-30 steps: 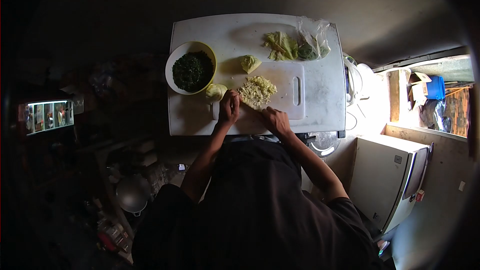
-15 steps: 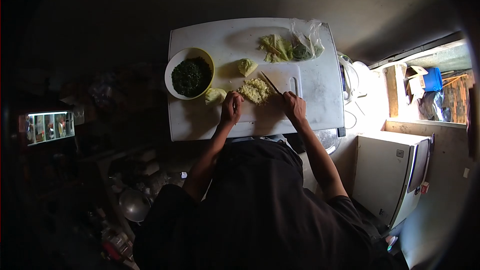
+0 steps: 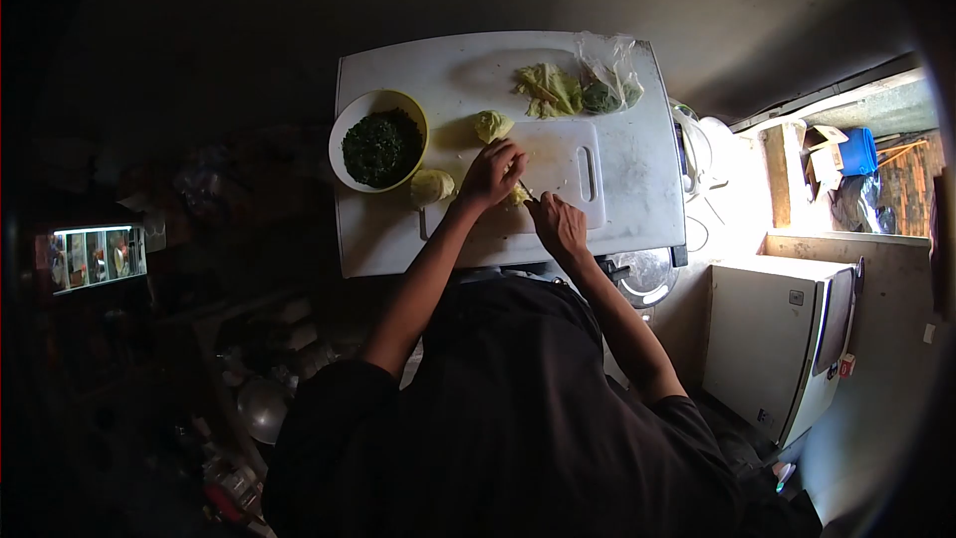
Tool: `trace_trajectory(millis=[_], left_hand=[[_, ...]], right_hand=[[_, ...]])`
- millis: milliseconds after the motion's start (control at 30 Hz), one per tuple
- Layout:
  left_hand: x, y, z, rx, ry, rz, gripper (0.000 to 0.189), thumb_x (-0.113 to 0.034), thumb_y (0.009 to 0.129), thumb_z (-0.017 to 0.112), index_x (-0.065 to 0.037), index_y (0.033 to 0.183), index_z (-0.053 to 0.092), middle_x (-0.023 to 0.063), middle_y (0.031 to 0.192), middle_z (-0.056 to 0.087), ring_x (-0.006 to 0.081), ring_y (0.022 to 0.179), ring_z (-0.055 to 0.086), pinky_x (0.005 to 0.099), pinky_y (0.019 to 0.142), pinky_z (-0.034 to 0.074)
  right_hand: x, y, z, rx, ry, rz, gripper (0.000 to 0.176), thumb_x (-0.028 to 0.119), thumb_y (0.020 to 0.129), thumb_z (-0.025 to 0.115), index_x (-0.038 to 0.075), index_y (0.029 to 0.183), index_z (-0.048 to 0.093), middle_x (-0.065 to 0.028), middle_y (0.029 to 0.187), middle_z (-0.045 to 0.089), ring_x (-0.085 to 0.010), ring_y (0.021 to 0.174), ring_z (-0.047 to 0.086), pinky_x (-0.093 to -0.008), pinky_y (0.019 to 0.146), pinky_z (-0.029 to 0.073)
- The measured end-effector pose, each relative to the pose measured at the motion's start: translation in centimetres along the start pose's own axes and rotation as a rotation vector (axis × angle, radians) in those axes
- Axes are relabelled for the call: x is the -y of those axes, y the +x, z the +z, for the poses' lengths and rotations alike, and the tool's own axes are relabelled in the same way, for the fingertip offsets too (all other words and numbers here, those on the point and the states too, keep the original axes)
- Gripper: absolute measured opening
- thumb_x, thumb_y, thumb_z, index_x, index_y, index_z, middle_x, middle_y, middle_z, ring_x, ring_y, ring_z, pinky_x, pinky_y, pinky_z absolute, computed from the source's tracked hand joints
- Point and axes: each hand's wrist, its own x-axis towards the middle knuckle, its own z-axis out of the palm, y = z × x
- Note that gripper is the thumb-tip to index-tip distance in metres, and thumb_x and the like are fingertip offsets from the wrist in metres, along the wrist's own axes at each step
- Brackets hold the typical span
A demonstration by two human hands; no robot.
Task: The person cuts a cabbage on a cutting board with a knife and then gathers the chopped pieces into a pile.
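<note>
My left hand [image 3: 492, 175] is curled over the cutting board [image 3: 563, 201], fingers bent round chopped cabbage [image 3: 519, 196] that it mostly hides. My right hand [image 3: 561, 225] grips a knife [image 3: 527, 189], its blade pointing toward the left hand and partly covered by it. Above the left hand lies a pale green cabbage chunk [image 3: 492, 126]. Another cabbage piece [image 3: 431, 186] sits to its left, beside a white-and-yellow bowl [image 3: 340, 151] of finely chopped dark greens [image 3: 382, 147].
Loose cabbage leaves [image 3: 550, 90] and a clear plastic bag [image 3: 611, 75] with greens lie at the table's [image 3: 637, 174] far right. A white fridge [image 3: 757, 339] stands to the lower right. A metal pan [image 3: 264, 408] is at the lower left.
My left hand has moved up and right over the chopped cabbage pile, which is now mostly hidden. My right hand has come left and lower with the knife, closing the gap between both hands.
</note>
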Motion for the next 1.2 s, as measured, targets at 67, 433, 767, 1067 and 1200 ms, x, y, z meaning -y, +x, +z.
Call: trace_trajectory(millis=[67,433,767,1067,1200], left_hand=[[-0.2,2.1,0.6,0.089,-0.116,0.021,0.020,-0.019,0.095,0.056,0.000,0.092,0.060,0.0145,0.087,0.061,0.0345,0.086,0.060,0.0408,0.078,0.048],[5.0,0.6,3.6,0.185,0.019,0.145,0.015,-0.016,0.091,0.061,-0.002,0.094,0.062,0.0133,0.089,0.065,0.0340,0.087,0.061,0.0409,0.078,0.049],[6.0,0.3,4.7,0.110,-0.165,0.111,0.014,-0.017,0.093,0.062,-0.003,0.097,0.063,0.0116,0.091,0.067,0.0321,0.086,0.061,0.0400,0.076,0.049],[6.0,0.1,4.4,0.017,-0.087,0.149,0.008,-0.012,0.092,0.061,-0.004,0.095,0.062,0.0124,0.087,0.064,0.0325,0.083,0.060,0.0401,0.074,0.049],[5.7,0.9,4.2,0.010,-0.132,0.120,0.009,-0.012,0.092,0.061,-0.004,0.097,0.062,0.0123,0.087,0.064,0.0325,0.084,0.061,0.0397,0.075,0.050]], right_hand=[[1.6,-0.2,-0.4,0.021,0.003,0.009,0.025,0.029,0.093,0.055,0.004,0.089,0.058,-0.0192,0.079,0.064,-0.0380,0.071,0.065,-0.0501,0.060,0.049],[2.8,-1.8,2.0,0.011,0.097,-0.065,0.021,0.023,0.094,0.055,0.003,0.098,0.051,-0.0206,0.080,0.061,-0.0409,0.064,0.061,-0.0511,0.054,0.047],[-0.1,-3.6,5.1,-0.024,0.123,-0.126,0.014,0.015,0.095,0.051,0.003,0.102,0.048,-0.0210,0.089,0.060,-0.0405,0.076,0.062,-0.0514,0.062,0.048],[-1.2,-2.0,2.6,-0.148,0.071,-0.135,0.015,0.018,0.091,0.059,0.007,0.102,0.057,-0.0124,0.087,0.056,-0.0339,0.084,0.059,-0.0450,0.066,0.050],[-0.3,-2.1,1.3,-0.163,0.138,-0.133,0.013,0.017,0.088,0.063,0.008,0.097,0.062,-0.0112,0.087,0.054,-0.0319,0.084,0.057,-0.0440,0.066,0.048]])
